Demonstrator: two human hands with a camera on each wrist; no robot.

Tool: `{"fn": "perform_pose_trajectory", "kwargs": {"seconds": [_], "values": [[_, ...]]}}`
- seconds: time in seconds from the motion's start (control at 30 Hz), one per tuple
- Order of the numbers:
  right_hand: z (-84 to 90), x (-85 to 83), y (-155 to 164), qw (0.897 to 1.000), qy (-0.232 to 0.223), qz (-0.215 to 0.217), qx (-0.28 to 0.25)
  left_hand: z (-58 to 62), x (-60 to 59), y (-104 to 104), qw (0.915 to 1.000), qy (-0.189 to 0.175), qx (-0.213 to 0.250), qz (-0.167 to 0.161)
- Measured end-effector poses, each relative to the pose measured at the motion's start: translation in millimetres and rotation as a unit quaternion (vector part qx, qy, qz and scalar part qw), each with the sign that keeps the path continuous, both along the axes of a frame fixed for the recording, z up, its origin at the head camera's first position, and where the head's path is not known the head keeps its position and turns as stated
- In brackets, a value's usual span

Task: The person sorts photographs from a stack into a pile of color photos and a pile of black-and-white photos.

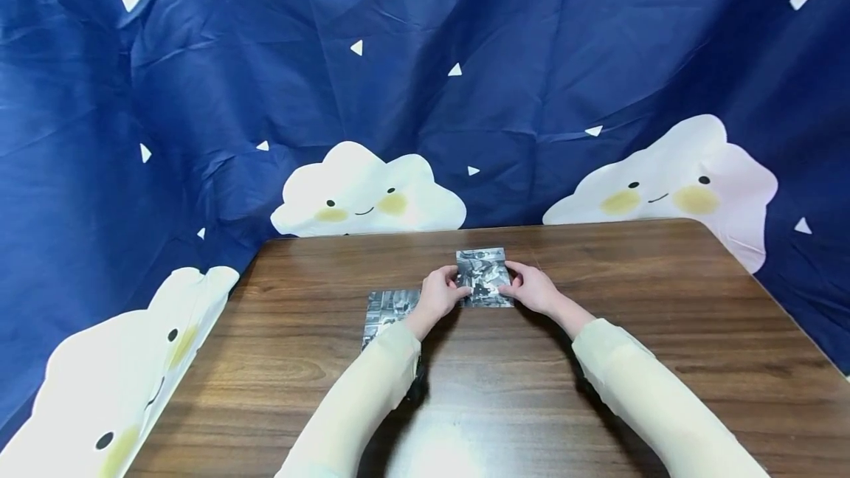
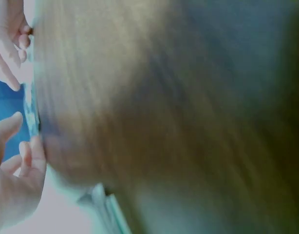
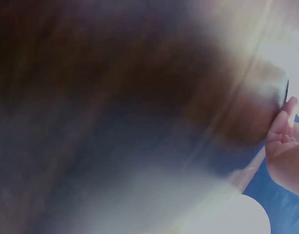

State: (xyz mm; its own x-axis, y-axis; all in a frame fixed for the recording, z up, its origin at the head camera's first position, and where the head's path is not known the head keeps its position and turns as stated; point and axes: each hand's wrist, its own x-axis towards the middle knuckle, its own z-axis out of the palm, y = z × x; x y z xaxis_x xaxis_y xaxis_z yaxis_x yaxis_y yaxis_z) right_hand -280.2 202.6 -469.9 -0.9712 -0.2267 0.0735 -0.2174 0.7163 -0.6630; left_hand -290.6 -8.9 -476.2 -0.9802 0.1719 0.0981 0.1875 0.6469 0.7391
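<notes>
Backdrop: we see a dark blue cloth [image 1: 412, 57] printed with white clouds hanging behind the desk and along both of its sides.

Desk: our wooden desk [image 1: 664, 330] has its far edge against the cloth; its left and right edges run toward us.

Second print: a black-and-white printed sheet [image 1: 388, 310] lies flat on the desk, left of the middle, partly under our left sleeve [image 1: 372, 397]. It sits just beside the folded sheet, nearer to us.

Left hand: our left hand [image 1: 440, 295] has its fingers curled onto the left edge of the folded sheet, pinching it there. The left wrist view is blurred; it shows only fingertips [image 2: 13, 127] at the frame's left edge.

Folded sheet: the folded sheet [image 1: 484, 276], black-and-white print, lies near the far edge of the desk, about midway between the left and right edges. Its long axis runs from our near side toward the far edge, the short sides facing us and the cloth.

Right hand: our right hand [image 1: 534, 290] grips the right edge of the folded sheet, thumb on top. The right wrist view is blurred too.

Open room: bare desk spreads wide to the right of the right hand up to the right edge, and also between our sleeves toward the near edge; a narrow strip is left between the folded sheet and the far edge.
</notes>
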Motion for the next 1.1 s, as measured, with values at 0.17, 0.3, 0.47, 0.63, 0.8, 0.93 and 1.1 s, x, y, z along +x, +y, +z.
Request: {"fn": "perform_pose_trajectory", "kwargs": {"seconds": [0.17,0.3,0.47,0.63,0.8,0.93,1.1], "values": [[5.8,5.5,-4.1,1.0,-0.001,0.016,-0.025,8.3,6.5,-19.4,0.999,0.015,0.023,-0.035],[13.6,14.3,-15.4,0.998,0.008,0.036,-0.049,13.8,17.4,-48.8,0.9974,0.028,0.04,-0.054],[18.1,28.6,-38.5,0.995,0.021,0.058,-0.079,19.0,35.9,-92.2,0.9953,0.039,0.078,-0.044],[16.7,40.9,-65.3,0.991,0.007,0.076,-0.108,19.6,52.4,-131.5,0.9951,0.064,0.071,-0.026],[13.6,52.8,-90.4,0.989,-0.018,0.08,-0.124,13.9,67.6,-157.9,0.9943,0.08,0.067,-0.023],[9.4,61.6,-107.6,0.987,-0.032,0.094,-0.125,6.7,74.4,-172.2,0.9952,0.085,0.048,-0.002],[4.3,67.1,-127.1,0.989,-0.051,0.104,-0.097,-4.6,78.9,-184.6,0.9959,0.09,0.003,0.015]]}}
